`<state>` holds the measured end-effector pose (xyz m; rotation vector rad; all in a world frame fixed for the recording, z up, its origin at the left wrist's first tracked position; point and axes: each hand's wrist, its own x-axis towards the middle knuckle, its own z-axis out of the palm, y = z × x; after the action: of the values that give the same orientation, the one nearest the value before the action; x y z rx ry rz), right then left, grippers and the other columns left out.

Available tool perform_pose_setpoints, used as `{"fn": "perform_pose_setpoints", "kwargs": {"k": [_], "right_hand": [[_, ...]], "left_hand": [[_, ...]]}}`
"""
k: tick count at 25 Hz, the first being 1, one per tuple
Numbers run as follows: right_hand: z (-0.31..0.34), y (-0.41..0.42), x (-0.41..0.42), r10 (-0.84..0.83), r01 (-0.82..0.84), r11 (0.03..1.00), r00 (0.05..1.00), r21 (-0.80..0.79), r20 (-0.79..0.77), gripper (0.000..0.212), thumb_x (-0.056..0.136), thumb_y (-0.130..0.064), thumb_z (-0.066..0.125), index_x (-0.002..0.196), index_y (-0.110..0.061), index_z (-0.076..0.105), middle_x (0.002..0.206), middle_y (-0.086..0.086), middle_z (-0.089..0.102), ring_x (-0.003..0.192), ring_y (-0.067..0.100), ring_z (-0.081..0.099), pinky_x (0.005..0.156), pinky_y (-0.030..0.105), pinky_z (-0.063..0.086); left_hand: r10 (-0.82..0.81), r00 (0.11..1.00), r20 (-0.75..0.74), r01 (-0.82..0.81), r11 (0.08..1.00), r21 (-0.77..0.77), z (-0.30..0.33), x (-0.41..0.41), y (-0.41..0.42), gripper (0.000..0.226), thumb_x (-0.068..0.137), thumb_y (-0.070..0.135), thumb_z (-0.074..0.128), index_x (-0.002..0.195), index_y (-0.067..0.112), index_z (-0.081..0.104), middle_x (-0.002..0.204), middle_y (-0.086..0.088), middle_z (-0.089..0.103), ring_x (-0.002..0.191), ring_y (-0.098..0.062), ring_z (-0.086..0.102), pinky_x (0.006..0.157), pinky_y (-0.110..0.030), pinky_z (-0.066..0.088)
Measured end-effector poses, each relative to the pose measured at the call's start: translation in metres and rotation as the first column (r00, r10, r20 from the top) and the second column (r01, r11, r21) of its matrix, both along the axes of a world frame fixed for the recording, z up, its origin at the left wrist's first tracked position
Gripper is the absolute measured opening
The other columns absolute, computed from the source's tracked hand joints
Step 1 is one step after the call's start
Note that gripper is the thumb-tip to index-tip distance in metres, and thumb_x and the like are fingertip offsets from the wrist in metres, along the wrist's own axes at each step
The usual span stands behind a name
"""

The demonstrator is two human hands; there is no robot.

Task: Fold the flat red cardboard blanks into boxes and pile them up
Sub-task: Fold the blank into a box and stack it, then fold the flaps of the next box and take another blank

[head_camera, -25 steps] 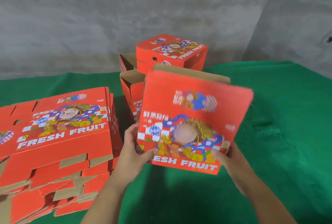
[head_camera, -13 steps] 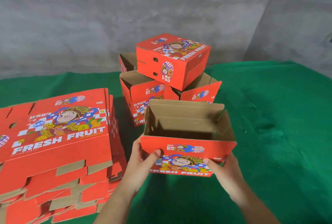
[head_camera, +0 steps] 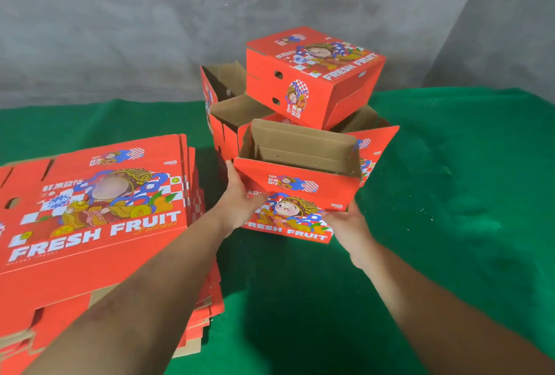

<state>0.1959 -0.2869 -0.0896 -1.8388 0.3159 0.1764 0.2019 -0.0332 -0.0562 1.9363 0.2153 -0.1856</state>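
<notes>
I hold a folded red "FRESH FRUIT" box [head_camera: 303, 188] with its brown inside open upward, just in front of the pile. My left hand [head_camera: 240, 200] grips its left side, thumb on the printed front. My right hand [head_camera: 345, 220] grips its lower right corner. Behind it stand several open folded boxes [head_camera: 228, 122], and one closed box [head_camera: 312, 74] sits tilted on top of them. A thick stack of flat red blanks [head_camera: 96, 203] lies to my left.
Green cloth [head_camera: 450, 209] covers the floor, with specks of debris on the right. A grey concrete wall [head_camera: 120, 29] runs behind the pile.
The box was tipped with its printed face toward me; it has turned open side up and moved forward and away toward the pile, my arms stretching out with it.
</notes>
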Motion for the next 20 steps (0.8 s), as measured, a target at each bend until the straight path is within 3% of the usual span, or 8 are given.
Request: {"fn": "perform_pose_setpoints", "kwargs": {"k": [2,4,7,11,12,14,16,20], "right_hand": [[0.004,0.016,0.021,0.105,-0.089,0.987,0.987,0.134,-0.122,0.098,0.096,-0.013,0.071,0.162,-0.045,0.006,0.157,-0.014,0.046,0.136,0.01,0.051,0.112,0.034,0.04],[0.017,0.04,0.038,0.082,-0.036,0.978,0.971,0.204,-0.225,0.113,0.096,-0.018,0.072,0.16,-0.041,-0.019,0.165,-0.007,0.029,0.148,0.021,0.037,0.124,0.047,0.026],[0.027,0.091,0.03,-0.016,0.04,0.994,0.976,0.105,-0.217,0.088,0.096,-0.019,0.066,0.159,-0.029,0.007,0.144,0.004,0.053,0.113,0.026,0.059,0.103,0.042,0.046],[0.015,0.152,-0.007,0.116,-0.105,0.991,0.985,0.089,-0.128,0.068,0.096,-0.02,0.06,0.155,-0.031,0.028,0.126,0.002,0.062,0.108,0.025,0.063,0.1,0.048,0.053],[0.017,0.162,-0.013,0.162,-0.149,0.983,0.979,0.104,-0.126,0.059,0.096,-0.02,0.059,0.15,-0.03,0.037,0.119,0.0,0.063,0.107,0.024,0.063,0.102,0.05,0.053],[0.023,0.175,-0.023,0.278,-0.258,0.954,0.952,0.15,-0.131,0.048,0.097,-0.02,0.058,0.143,-0.029,0.048,0.11,-0.005,0.063,0.106,0.023,0.066,0.104,0.048,0.053],[0.028,0.183,-0.032,0.38,-0.36,0.921,0.916,0.151,-0.131,0.049,0.098,-0.024,0.059,0.146,-0.028,0.049,0.116,-0.005,0.065,0.108,0.02,0.067,0.106,0.046,0.052],[0.039,0.188,-0.04,0.442,-0.393,0.873,0.888,0.288,-0.129,0.044,0.102,-0.037,0.061,0.143,-0.025,0.053,0.122,-0.001,0.071,0.108,0.019,0.069,0.099,0.039,0.055]], "left_hand": [[-0.134,0.975,-0.178,0.151,0.985,0.087,0.0,0.006,0.017,0.118,0.097,0.021,0.072,0.159,0.02,-0.029,0.149,0.003,0.047,0.129,-0.016,0.052,0.106,-0.031,0.044],[-0.114,0.965,-0.236,0.152,0.977,0.15,0.0,0.003,0.021,0.096,0.097,0.031,0.071,0.165,0.012,0.006,0.134,0.009,0.054,0.11,-0.006,0.054,0.096,-0.026,0.045],[0.057,0.998,0.008,-0.057,0.996,0.069,-0.003,-0.016,0.007,0.045,0.1,0.029,0.064,0.144,0.021,0.056,0.105,0.024,0.058,0.085,0.009,0.058,0.079,-0.019,0.051],[0.17,0.859,0.483,-0.35,0.884,0.31,0.0,-0.047,0.033,0.03,0.094,0.02,0.063,0.123,0.024,0.07,0.125,0.003,0.067,0.119,-0.018,0.062,0.108,-0.034,0.045],[0.17,0.854,0.492,-0.428,0.768,0.477,0.003,-0.054,0.048,0.038,0.092,0.026,0.065,0.13,0.022,0.066,0.136,-0.005,0.062,0.13,-0.027,0.056,0.115,-0.039,0.038],[0.246,0.953,0.179,-0.29,0.558,0.778,0.011,-0.066,0.071,0.069,0.093,0.039,0.064,0.156,0.024,0.038,0.163,-0.022,0.029,0.153,-0.043,0.023,0.127,-0.05,0.011],[0.264,0.959,-0.101,-0.067,0.558,0.827,0.013,-0.076,0.071,0.082,0.1,0.036,0.057,0.165,0.024,0.011,0.167,-0.031,0.002,0.156,-0.049,0.002,0.128,-0.053,0.001],[0.132,0.991,0.029,-0.104,0.608,0.787,0.018,-0.089,0.039,0.072,0.101,0.017,0.046,0.165,0.022,0.014,0.166,-0.029,0.012,0.155,-0.047,0.009,0.128,-0.052,0.007]]}}
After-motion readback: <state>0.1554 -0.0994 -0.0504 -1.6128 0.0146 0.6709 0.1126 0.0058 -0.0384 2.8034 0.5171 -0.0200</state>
